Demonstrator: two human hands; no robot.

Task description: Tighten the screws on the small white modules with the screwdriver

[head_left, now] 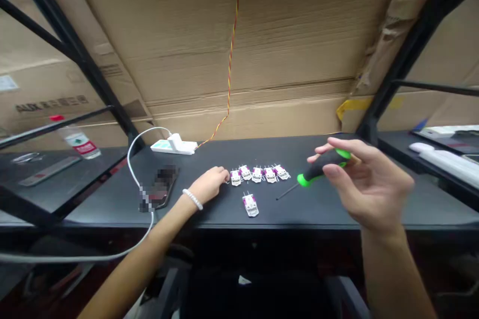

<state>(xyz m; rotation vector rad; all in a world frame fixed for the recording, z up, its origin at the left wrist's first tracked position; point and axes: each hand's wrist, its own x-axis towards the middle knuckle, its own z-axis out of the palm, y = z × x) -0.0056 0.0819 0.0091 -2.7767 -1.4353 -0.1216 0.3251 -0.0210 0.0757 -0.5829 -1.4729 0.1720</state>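
My right hand is closed round the black and green handle of a screwdriver, its thin shaft slanting down to the left above the dark tabletop. On the left, my left hand, with a pale beaded bracelet at the wrist, rests on the table with its fingers curled. Whatever its fingertips may hold is hidden. Beside it runs a row of several small white and purple plastic parts with metal pins. Nearer the table's front edge lies one similar white and purple part, apart from the row.
A phone lies left of my left hand, near a white cable. A white power strip with a charger stands at the back. Black shelf posts flank the table, cardboard behind. A water bottle lies left.
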